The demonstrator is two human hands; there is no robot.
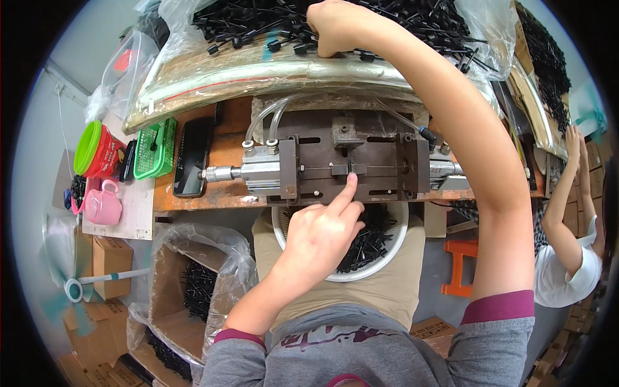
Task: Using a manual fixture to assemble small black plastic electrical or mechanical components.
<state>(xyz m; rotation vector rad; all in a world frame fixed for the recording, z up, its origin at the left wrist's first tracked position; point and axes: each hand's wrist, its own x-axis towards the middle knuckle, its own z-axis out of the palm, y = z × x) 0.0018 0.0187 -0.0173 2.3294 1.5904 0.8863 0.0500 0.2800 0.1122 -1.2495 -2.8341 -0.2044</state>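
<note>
My left hand [317, 237] reaches over the near edge of a dark metal clamping fixture [322, 184]. Its index finger is stretched out and its tip touches the small block [348, 169] at the fixture's middle; the other fingers are loosely bent, with nothing visible in them. At the far side, my right hand [338, 27] is down at a heap of black plastic parts with thin stems [251, 29]. Its fingers are curled, and what they hold, if anything, is hidden. Silver air cylinders [261, 175] with clear hoses [276, 122] flank the fixture.
A white bucket [277, 229] of black parts sits between my legs. A phone [192, 155], green basket [164, 148], red tub [109, 155] and pink cup [103, 205] stand left. Plastic-lined boxes [177, 284] and a fan [73, 289] lie beyond. Another person [570, 258] works at right.
</note>
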